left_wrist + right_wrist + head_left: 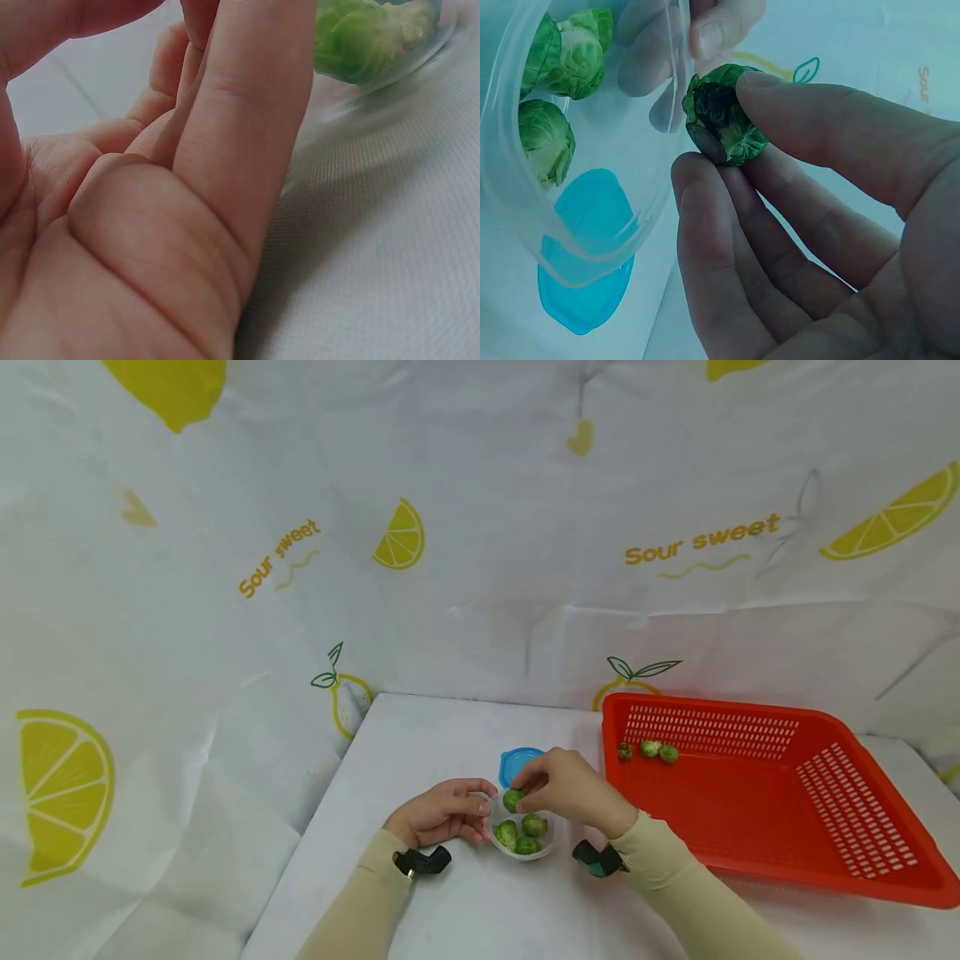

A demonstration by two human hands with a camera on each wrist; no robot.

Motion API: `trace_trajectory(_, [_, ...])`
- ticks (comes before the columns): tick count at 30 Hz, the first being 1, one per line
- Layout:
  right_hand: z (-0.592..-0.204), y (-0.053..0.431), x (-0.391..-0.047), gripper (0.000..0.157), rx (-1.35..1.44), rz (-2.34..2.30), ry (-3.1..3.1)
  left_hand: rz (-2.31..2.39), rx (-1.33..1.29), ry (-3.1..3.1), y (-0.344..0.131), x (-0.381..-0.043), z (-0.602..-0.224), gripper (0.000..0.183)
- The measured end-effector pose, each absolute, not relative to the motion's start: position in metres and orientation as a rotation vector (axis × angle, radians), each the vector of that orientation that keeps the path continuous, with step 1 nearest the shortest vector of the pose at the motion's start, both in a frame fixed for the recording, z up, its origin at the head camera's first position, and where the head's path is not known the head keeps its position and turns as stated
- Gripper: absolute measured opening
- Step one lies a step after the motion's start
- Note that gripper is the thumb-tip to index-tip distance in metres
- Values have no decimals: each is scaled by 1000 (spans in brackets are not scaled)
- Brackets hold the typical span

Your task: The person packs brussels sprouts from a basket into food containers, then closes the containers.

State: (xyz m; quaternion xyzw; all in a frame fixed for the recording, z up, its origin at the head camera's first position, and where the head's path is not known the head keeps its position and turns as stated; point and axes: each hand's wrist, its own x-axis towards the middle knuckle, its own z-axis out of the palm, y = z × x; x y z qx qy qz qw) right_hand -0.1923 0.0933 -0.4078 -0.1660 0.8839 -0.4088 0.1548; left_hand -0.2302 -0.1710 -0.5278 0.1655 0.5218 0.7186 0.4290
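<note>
My right hand (573, 789) pinches a Brussels sprout (724, 112) between thumb and fingertips, at the rim of a clear plastic container (522, 857). Dark patches mark the side of this sprout in the right wrist view. Several more Brussels sprouts (534, 825) lie inside the container. On the container's left side, my left hand (446, 814) holds its wall, with the thumb near the rim and fingers showing through the clear plastic in the right wrist view. Just behind the container, a blue lid (519, 763) lies flat on the white table.
A large red plastic basket (720, 793) with slotted walls stands on the right. Three small sprouts (650, 748) sit in its far left corner. White cloth printed with lemons (400, 535) hangs behind and to the left of the table (442, 727).
</note>
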Motion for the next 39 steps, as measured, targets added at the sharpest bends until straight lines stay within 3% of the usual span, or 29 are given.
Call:
trace_trajectory(24, [-406, 98, -193, 16, -489, -1113, 2574, 1806, 401, 1322, -170, -230, -529, 19])
trace_trajectory(39, [-375, 191, -206, 24, -443, -1179, 2639, 1798, 386, 1342, -170, -228, -528, 19])
